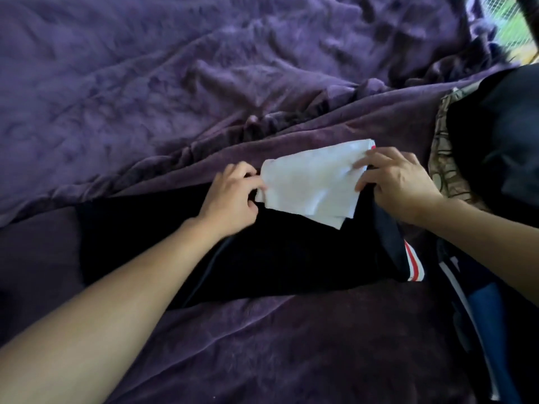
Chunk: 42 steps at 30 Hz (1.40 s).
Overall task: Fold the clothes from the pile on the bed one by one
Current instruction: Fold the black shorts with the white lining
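Bed (pixel 291 354) covered by a rumpled purple blanket (pixel 145 71).
A black garment (pixel 262 258) lies flat toward its near edge; a pile of dark clothes (pixel 495 135) sits at its right edge.

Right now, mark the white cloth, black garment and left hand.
white cloth (pixel 312 182): head view, middle of its top face.
black garment (pixel 262 258): head view, flat panel below the cloth.
left hand (pixel 230 196): head view, back of the hand.
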Available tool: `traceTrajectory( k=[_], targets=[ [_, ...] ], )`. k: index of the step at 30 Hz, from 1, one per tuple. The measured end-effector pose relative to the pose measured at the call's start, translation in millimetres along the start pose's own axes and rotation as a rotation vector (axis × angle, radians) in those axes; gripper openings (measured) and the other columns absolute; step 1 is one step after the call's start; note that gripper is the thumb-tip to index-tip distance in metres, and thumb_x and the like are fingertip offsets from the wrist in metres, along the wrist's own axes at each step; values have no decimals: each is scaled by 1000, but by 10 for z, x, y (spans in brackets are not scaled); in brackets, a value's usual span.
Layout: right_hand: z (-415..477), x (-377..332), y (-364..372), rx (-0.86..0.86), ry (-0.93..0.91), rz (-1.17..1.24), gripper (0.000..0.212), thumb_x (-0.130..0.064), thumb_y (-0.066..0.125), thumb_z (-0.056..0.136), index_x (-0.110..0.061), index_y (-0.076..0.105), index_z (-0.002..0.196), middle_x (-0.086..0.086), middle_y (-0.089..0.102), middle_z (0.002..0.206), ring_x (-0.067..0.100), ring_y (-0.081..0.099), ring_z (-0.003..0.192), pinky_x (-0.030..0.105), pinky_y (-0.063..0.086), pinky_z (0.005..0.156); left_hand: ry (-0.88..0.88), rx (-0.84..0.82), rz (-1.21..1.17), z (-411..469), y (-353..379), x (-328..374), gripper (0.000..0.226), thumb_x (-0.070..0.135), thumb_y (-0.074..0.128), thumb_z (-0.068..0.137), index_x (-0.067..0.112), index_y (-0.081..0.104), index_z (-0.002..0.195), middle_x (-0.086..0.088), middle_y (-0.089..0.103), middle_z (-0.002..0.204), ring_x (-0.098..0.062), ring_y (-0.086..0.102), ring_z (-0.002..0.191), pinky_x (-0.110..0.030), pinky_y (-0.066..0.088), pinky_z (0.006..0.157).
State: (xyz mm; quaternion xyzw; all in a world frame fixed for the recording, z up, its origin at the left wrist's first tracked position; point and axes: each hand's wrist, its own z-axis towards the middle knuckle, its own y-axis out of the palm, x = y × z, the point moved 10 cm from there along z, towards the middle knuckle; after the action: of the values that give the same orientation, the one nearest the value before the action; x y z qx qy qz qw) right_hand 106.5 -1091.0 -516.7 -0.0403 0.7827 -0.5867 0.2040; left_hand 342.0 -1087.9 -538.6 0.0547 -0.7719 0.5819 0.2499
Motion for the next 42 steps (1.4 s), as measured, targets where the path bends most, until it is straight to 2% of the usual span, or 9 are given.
traceTrajectory(
  k=[4,6,8,11,17,30,35,38,42],
  targets=[
    [-281,397,-54,244,384,231,35,-30,57,83,-21,67,115,8,59,125,36,51,115,44,43,93,70,48,87,-329,266,233,54,0,59,65,14,65,117,-13,48,132,-35,48,114,-46,44,92],
    [-410,583,207,137,691,385,68,-61,61,78,-21,51,133,7,56,130,32,52,119,41,43,98,36,-130,135,-379,598,283,64,7,57,75,21,50,137,-10,31,149,-31,39,125,-44,40,99],
    [-446,592,434,60,861,579,89,-76,64,62,-18,53,129,4,62,123,27,59,111,39,47,95,-29,-314,188,-416,906,244,69,12,53,82,27,34,147,-4,9,159,-27,28,135,-41,34,106],
    [-348,538,620,47,985,836,75,-64,80,54,-13,62,106,1,67,98,21,64,84,34,53,76,-79,-380,152,-407,1031,229,69,12,50,84,28,30,148,1,5,160,-26,25,138,-41,32,108],
    [-342,395,314,62,829,606,41,-38,79,68,-19,62,101,5,67,103,28,62,90,34,49,76,-207,-167,-19,-727,646,-149,51,13,52,87,22,49,137,1,40,144,-24,44,124,-39,40,101],
    [646,-2245,112,-172,271,334,53,-19,54,88,-5,40,137,17,53,135,36,52,122,34,42,95,-645,-9,-130,-2229,116,-1683,34,15,55,91,16,57,125,-5,51,127,-25,59,100,-40,51,82],
    [676,-3020,1141,-550,430,659,51,-25,60,91,-3,38,132,23,60,109,38,69,81,47,59,71,-725,74,-247,-2585,65,-2040,35,13,55,91,15,57,126,-7,52,125,-25,59,103,-42,51,86],
    [718,-2902,1247,-383,425,739,49,-27,67,86,-14,48,129,17,65,109,36,68,91,48,58,80,-752,179,-311,-2676,-9,-2149,35,15,52,92,15,56,127,-7,51,126,-26,58,108,-43,51,88],
    [532,-2092,839,97,433,391,35,-31,64,80,-25,61,114,4,65,113,28,60,107,35,46,85,-562,291,-279,-2531,-52,-1864,35,23,53,93,18,57,128,-5,50,127,-25,54,111,-44,49,88]
  ],
)
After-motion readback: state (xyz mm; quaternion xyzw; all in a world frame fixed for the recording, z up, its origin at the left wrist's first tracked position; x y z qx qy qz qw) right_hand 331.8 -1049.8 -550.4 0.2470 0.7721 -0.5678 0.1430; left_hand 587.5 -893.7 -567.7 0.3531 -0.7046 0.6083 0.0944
